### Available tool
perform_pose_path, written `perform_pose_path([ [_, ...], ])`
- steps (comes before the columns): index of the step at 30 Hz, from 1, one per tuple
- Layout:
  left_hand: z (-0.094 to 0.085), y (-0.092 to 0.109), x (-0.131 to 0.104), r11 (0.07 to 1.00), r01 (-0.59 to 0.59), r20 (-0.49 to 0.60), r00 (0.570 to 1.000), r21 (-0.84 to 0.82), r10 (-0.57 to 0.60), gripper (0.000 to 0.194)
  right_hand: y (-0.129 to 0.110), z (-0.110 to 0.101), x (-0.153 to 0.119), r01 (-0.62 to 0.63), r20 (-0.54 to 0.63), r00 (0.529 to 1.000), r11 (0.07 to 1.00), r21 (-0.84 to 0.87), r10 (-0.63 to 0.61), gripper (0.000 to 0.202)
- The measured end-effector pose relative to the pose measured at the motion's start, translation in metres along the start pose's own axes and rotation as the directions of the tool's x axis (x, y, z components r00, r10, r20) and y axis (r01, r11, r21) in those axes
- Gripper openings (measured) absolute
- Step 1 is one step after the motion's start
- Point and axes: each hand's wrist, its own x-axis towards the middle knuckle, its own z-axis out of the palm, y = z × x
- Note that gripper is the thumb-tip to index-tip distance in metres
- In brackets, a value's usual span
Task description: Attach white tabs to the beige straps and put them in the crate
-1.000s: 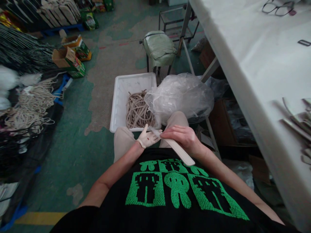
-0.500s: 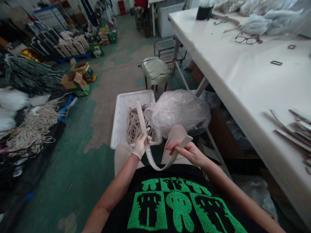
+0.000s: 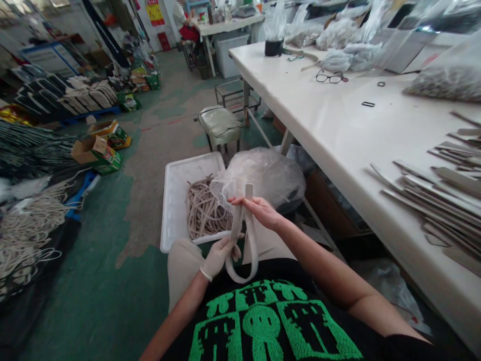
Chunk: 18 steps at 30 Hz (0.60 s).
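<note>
A pale beige strap [image 3: 252, 245] hangs in a loop between my hands, just above my lap. My gloved left hand [image 3: 219, 255] is closed round one side of the loop. Higher up, my bare right hand [image 3: 259, 210] pinches the strap near its end, where a small squared tip or buckle shows above the fingers; which of these it is I cannot tell. Beyond my knees stands a white plastic bin [image 3: 175, 200] holding a heap of thin beige strips [image 3: 205, 208]. A clear plastic bag [image 3: 270, 173] bulges beside the bin, behind my right hand.
To the right runs a long white table [image 3: 319, 125] bearing metal-looking strips [image 3: 424, 200], eyeglasses [image 3: 331, 77], a rectangular ring [image 3: 368, 104] and filled bags. A covered stool [image 3: 220, 124] stands ahead. Cardboard boxes [image 3: 99, 153] and cord bundles [image 3: 33, 215] lie left. A person [image 3: 188, 32] sits far back.
My right hand has moved left and up, bringing its strap end beside the other side of the loop. My left hand has lowered slightly. The view has shifted to the right.
</note>
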Motion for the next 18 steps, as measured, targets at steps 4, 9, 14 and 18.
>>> perform_pose_path([
  [4, 0.010, -0.008, -0.003, 0.997, 0.045, -0.051, 0.998, -0.056, -0.048, 0.059, 0.013, 0.023, -0.017, -0.042, -0.008, 0.999, 0.997, -0.067, 0.041, 0.049],
  [9, 0.008, -0.008, -0.007, 0.993, 0.038, -0.059, 0.997, -0.115, -0.045, 0.050, 0.023, 0.035, -0.043, -0.097, -0.021, 0.995, 0.989, -0.111, 0.095, 0.053],
  [14, -0.006, 0.027, -0.002, 0.943, -0.137, -0.103, 0.989, -0.303, 0.111, 0.046, 0.010, 0.035, -0.050, 0.042, 0.019, 0.999, 0.955, -0.293, -0.038, 0.046],
  [18, 0.001, 0.061, 0.011, 0.962, -0.222, -0.148, 0.969, -0.157, 0.199, 0.045, 0.007, 0.040, -0.043, 0.100, 0.104, 0.993, 0.877, -0.470, -0.057, 0.045],
])
